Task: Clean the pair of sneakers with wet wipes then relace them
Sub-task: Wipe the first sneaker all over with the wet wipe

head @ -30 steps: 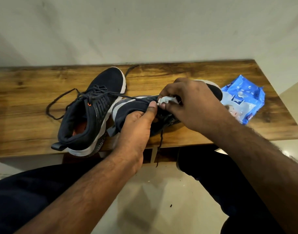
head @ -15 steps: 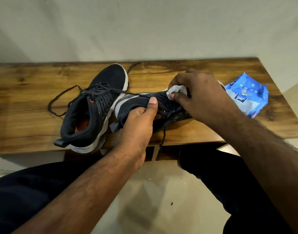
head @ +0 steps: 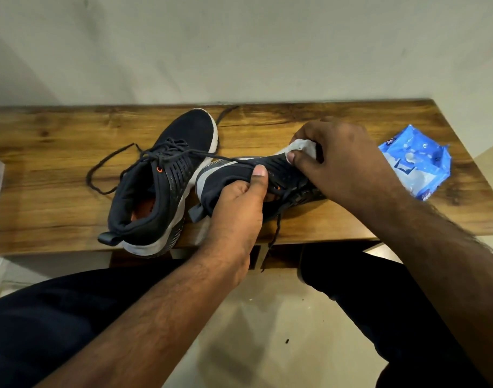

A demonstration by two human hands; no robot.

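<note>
Right hand (head: 343,161) has carried the balled wet wipe (head: 301,146) along the tipped sneaker (head: 239,180) toward its toe; fingers and thumb pinch the wipe against the upper. Left hand (head: 239,208) grips the collar, thumb just short of the wipe. Second sneaker (head: 161,186) lies beyond the left knuckles, laces (head: 105,169) loose. Wiping probably mid-way; relacing not begun.

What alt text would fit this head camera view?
A person's left hand grips a dark sneaker on a wooden table while the right hand rubs it with a white wipe. The other sneaker and a blue wipes pack flank it.
</note>
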